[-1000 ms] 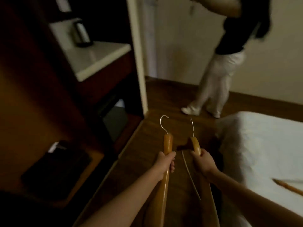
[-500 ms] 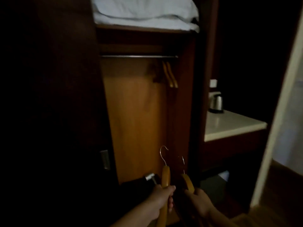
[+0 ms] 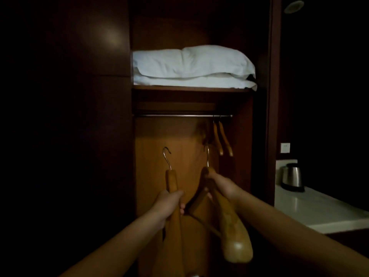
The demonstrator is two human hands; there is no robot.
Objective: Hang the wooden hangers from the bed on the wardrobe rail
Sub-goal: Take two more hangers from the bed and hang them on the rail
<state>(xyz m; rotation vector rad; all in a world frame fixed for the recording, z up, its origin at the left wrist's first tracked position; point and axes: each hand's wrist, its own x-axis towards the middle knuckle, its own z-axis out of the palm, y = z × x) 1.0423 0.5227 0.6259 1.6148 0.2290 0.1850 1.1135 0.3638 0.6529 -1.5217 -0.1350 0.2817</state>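
Below the metal wardrobe rail [image 3: 182,115]: left hand [image 3: 169,202] clamped on one light wooden hanger [image 3: 172,182]; right hand [image 3: 223,186] clamped on another wooden hanger [image 3: 229,226].

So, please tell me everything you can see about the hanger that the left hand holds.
The hanger in the left hand is of light, glossy wood, with a silver metal hook at its top. It is seen nearly edge-on and stands almost upright, hook upward and open to the right. The hand grips the wooden body below the neck. It is in front of the open wardrobe, well below the rail, not yet hung. Its lower part is dim.
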